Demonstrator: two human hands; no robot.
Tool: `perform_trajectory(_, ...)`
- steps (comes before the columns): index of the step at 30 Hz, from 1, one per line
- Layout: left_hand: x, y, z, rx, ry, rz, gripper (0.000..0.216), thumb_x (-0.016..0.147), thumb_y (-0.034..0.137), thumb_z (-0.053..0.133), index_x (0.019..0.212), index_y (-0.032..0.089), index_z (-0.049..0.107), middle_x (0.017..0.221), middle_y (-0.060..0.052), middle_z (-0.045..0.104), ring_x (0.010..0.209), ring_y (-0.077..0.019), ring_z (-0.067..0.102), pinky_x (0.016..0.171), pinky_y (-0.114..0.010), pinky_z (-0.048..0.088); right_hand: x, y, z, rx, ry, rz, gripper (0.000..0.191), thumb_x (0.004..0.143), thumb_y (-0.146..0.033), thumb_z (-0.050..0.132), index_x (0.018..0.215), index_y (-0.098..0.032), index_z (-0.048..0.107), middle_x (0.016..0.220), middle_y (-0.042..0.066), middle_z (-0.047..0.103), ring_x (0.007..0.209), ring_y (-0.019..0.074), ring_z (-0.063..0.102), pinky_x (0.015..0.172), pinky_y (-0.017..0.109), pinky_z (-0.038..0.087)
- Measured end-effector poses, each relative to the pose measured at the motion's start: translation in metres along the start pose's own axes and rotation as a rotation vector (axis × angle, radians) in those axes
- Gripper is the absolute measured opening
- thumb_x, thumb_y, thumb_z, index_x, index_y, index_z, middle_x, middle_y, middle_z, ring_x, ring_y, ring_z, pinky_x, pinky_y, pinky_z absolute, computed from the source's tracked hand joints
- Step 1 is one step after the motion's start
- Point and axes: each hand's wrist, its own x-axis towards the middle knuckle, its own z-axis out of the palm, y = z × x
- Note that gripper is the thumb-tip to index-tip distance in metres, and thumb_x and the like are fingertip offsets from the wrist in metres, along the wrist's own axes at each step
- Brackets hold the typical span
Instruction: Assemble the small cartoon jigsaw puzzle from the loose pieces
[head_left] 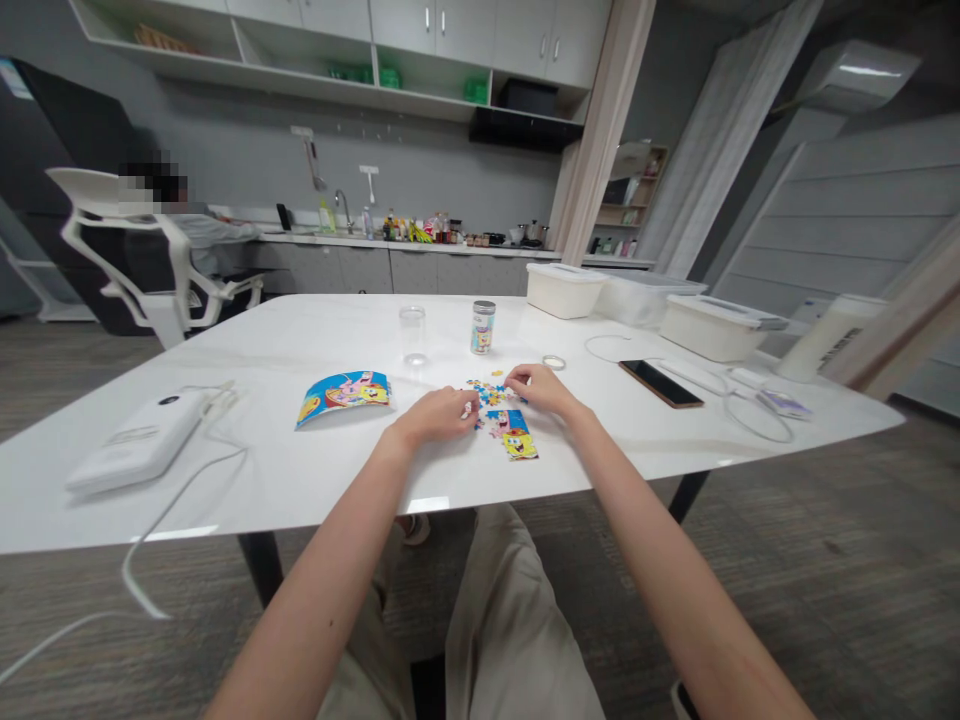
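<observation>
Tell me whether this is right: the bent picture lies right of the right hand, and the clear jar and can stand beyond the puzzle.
Wrong side: the head view shows the bent picture lying left of the left hand, not right of the right hand. The clear jar and can do stand beyond the puzzle.

The only view looks forward and down from head height at the near side of the desk (300, 475), fairly close over the left hand (444, 412) and right hand (538, 385), taking in legs (517, 620) below and cupboards (465, 35) beyond.
</observation>
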Motion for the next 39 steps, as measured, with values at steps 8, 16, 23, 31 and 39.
perform_trajectory(8, 0.002, -0.001, 0.004, 0.042, -0.018, -0.021, 0.023, 0.089, 0.031, 0.048, 0.1, 0.023, 0.066, 0.09, -0.006, 0.072, 0.085, -0.0213, 0.067, 0.073, -0.028, 0.047, 0.003, 0.007, -0.005, -0.144, 0.157, 0.274, 0.02, 0.081, -0.022, 0.056, 0.082, -0.014, 0.075, 0.077, 0.006, 0.073, 0.07, 0.0153, 0.064, 0.061, 0.022, 0.042)
perform_trajectory(16, 0.001, 0.002, 0.002, 0.044, -0.033, -0.017, 0.023, 0.088, 0.031, 0.047, 0.099, 0.022, 0.067, 0.091, -0.006, 0.073, 0.087, -0.0205, 0.067, 0.073, -0.028, 0.047, 0.002, 0.016, -0.001, -0.057, -0.052, 0.348, 0.016, 0.08, -0.02, 0.058, 0.08, -0.014, 0.073, 0.078, 0.007, 0.074, 0.058, 0.0122, 0.06, 0.056, 0.022, 0.041)
perform_trajectory(23, 0.001, 0.0, 0.004, 0.049, -0.024, -0.008, 0.024, 0.088, 0.03, 0.047, 0.099, 0.022, 0.067, 0.091, -0.007, 0.073, 0.087, -0.0211, 0.067, 0.073, -0.028, 0.047, 0.002, 0.015, -0.001, -0.116, 0.02, 0.35, 0.018, 0.082, -0.023, 0.056, 0.082, -0.015, 0.072, 0.073, 0.007, 0.072, 0.062, 0.0148, 0.062, 0.059, 0.024, 0.041)
perform_trajectory(31, 0.003, -0.002, 0.005, 0.055, -0.027, -0.01, 0.023, 0.087, 0.03, 0.047, 0.097, 0.022, 0.066, 0.089, -0.006, 0.072, 0.084, -0.0209, 0.066, 0.071, -0.028, 0.045, -0.002, 0.026, -0.01, -0.281, 0.193, 0.511, 0.021, 0.076, -0.011, 0.056, 0.09, -0.016, 0.071, 0.096, 0.013, 0.07, 0.09, 0.0227, 0.066, 0.074, 0.027, 0.046)
perform_trajectory(39, 0.0, -0.004, -0.002, 0.223, 0.095, -0.256, 0.032, 0.093, 0.03, 0.036, 0.108, 0.018, 0.06, 0.092, -0.014, 0.071, 0.087, -0.028, 0.068, 0.072, -0.034, 0.046, -0.003, 0.036, -0.014, -0.199, 0.165, 0.522, 0.032, 0.072, -0.003, 0.053, 0.092, -0.018, 0.073, 0.098, 0.01, 0.072, 0.097, 0.0216, 0.066, 0.084, 0.028, 0.048)
